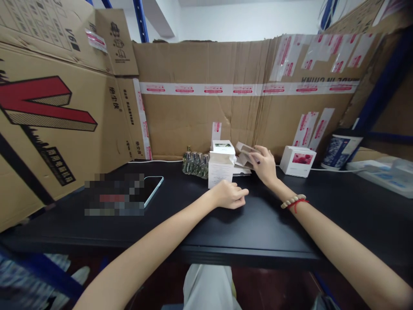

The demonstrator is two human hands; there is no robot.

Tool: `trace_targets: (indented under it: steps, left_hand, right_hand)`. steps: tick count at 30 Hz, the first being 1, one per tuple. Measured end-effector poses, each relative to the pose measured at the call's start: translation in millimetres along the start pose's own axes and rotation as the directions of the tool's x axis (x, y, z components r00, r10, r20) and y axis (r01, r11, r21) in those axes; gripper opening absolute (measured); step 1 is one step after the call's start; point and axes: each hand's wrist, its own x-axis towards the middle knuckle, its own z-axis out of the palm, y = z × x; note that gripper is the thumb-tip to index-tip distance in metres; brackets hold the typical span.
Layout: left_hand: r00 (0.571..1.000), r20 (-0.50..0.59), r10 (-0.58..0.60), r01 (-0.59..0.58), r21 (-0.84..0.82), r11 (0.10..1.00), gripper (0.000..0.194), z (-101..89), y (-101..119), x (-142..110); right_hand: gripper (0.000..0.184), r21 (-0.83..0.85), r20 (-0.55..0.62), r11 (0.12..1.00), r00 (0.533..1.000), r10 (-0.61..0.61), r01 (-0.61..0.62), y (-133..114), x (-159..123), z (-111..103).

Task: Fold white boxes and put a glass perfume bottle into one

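Observation:
My left hand (pixel 230 194) is closed in a loose fist just above the black tabletop, with nothing visible in it. Right behind it stands an upright white printed box (pixel 221 170) with its top flap raised. My right hand (pixel 263 164), a beaded bracelet on its wrist, pinches a small pale carton (pixel 245 154) that is tilted and partly hidden by the fingers. Beneath that carton lies a flat white piece (pixel 241 171), perhaps another box. Several small glass bottles (pixel 196 164) with silvery caps are bunched left of the white box.
A white box with a pink picture (pixel 298 161) stands to the right, near a blue-patterned cup (pixel 340 148) and a white plastic device (pixel 383 174). On the left lies a phone (pixel 153 189), partly pixelated. Cardboard panels (pixel 200 116) wall the table's back and left side.

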Motion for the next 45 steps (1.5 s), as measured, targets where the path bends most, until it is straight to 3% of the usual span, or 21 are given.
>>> trace_targets:
  steps: [2, 5, 7, 9, 13, 16, 19, 23, 26, 30, 35, 39, 43, 45]
  left_hand:
    - [0.994, -0.069, -0.09, 0.09, 0.001, 0.996, 0.012, -4.4, 2.4, 4.3]
    - [0.96, -0.169, -0.224, 0.227, -0.004, 0.974, 0.022, -12.6, 3.7, 11.2]
    - [0.929, -0.229, -0.29, 0.298, 0.004, 0.954, 0.033, -18.0, 2.9, 14.3]
    - [0.89, -0.288, -0.353, 0.37, 0.008, 0.929, 0.048, -22.1, 2.0, 15.9]
    - [0.811, -0.317, -0.492, 0.49, -0.091, 0.867, 0.077, -23.4, 4.7, 18.5]
    - [0.781, -0.246, -0.574, 0.522, -0.245, 0.817, 0.092, -18.5, 9.9, 21.2]
    - [0.744, -0.15, -0.651, 0.555, -0.403, 0.727, 0.104, -12.4, 13.4, 21.6]
    - [0.726, -0.064, -0.685, 0.573, -0.495, 0.653, 0.105, -10.7, 11.8, 17.7]
    - [0.757, -0.1, -0.645, 0.533, -0.478, 0.699, 0.104, -14.5, 8.5, 15.6]
    - [0.794, -0.171, -0.583, 0.512, -0.328, 0.794, 0.113, -20.2, 7.0, 17.6]
    - [0.774, -0.256, -0.579, 0.545, -0.197, 0.815, 0.112, -26.4, 8.6, 22.0]
    - [0.749, -0.267, -0.606, 0.551, -0.256, 0.794, 0.105, -32.0, 5.6, 21.7]
    - [0.683, -0.292, -0.67, 0.543, -0.411, 0.733, 0.087, -35.6, -2.8, 17.7]
    - [0.684, -0.292, -0.669, 0.511, -0.464, 0.724, 0.079, -36.8, -6.5, 14.2]
  right_hand:
    - [0.024, 0.067, -0.167, 0.995, 0.982, 0.083, -0.073, -5.0, 6.4, -7.4]
    - [0.029, 0.166, -0.396, 0.971, 0.89, 0.228, -0.174, -11.1, 18.0, -20.7]
    - [0.03, 0.222, -0.48, 0.952, 0.827, 0.293, -0.209, -15.2, 24.8, -29.0]
    - [0.029, 0.262, -0.514, 0.942, 0.795, 0.322, -0.212, -21.3, 29.1, -36.7]
    - [0.017, 0.281, -0.513, 0.947, 0.81, 0.284, -0.154, -45.8, 28.2, -52.2]
    - [0.014, 0.248, -0.529, 0.968, 0.842, 0.102, 0.039, -72.3, 19.1, -61.6]
    - [0.016, 0.324, -0.48, 0.934, 0.877, 0.024, 0.151, -95.4, 6.6, -64.3]
    - [0.013, 0.548, -0.31, 0.8, 0.947, -0.078, 0.245, -106.0, -5.4, -59.4]
    - [0.021, 0.634, -0.249, 0.731, 0.962, -0.114, 0.251, -102.3, -8.9, -55.8]
    - [0.022, 0.649, -0.212, 0.727, 0.971, -0.111, 0.224, -99.6, -11.2, -53.4]
    - [0.027, 0.608, -0.174, 0.739, 0.957, -0.232, 0.29, -101.4, -16.5, -48.8]
    - [0.042, 0.684, -0.124, 0.701, 0.979, -0.16, 0.201, -98.3, -19.6, -42.3]
    - [0.052, 0.771, 0.062, 0.637, 0.993, -0.105, 0.019, -93.9, -22.5, -33.7]
    - [0.058, 0.794, 0.159, 0.606, 0.977, -0.139, -0.043, -93.4, -24.8, -30.2]
